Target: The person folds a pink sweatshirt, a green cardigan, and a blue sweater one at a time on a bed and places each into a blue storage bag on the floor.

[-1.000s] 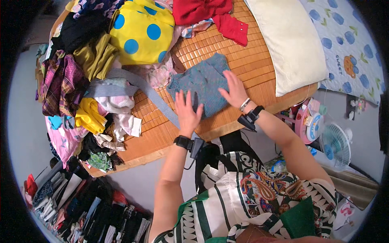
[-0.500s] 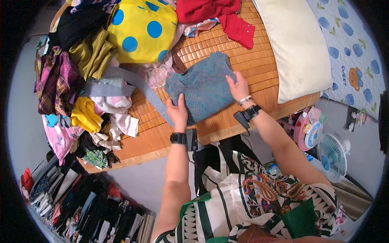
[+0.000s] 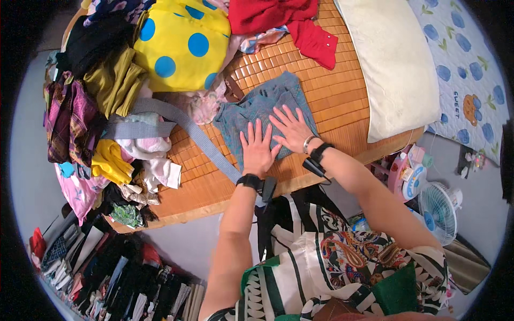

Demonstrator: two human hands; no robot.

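Observation:
A folded blue-grey garment with a fine pattern lies on the woven bamboo mat in front of me. My left hand presses flat on its near left part, fingers spread. On its right part rests my right hand, also flat with the fingers apart. The two hands are close together, thumbs nearly meeting, and they cover the garment's near half. A long grey checked fabric strap runs from the clothes pile on the left to beside my left wrist.
Heaped clothes stand at the left, among them a yellow cloth with blue dots and a purple patterned garment. A red garment lies at the far side. A cream pillow is on the right, with a fan beyond the bed's edge.
Both hands have let go of the garment's edges and moved inward onto its top, now lying flat. The garment's outline has shifted slightly under them.

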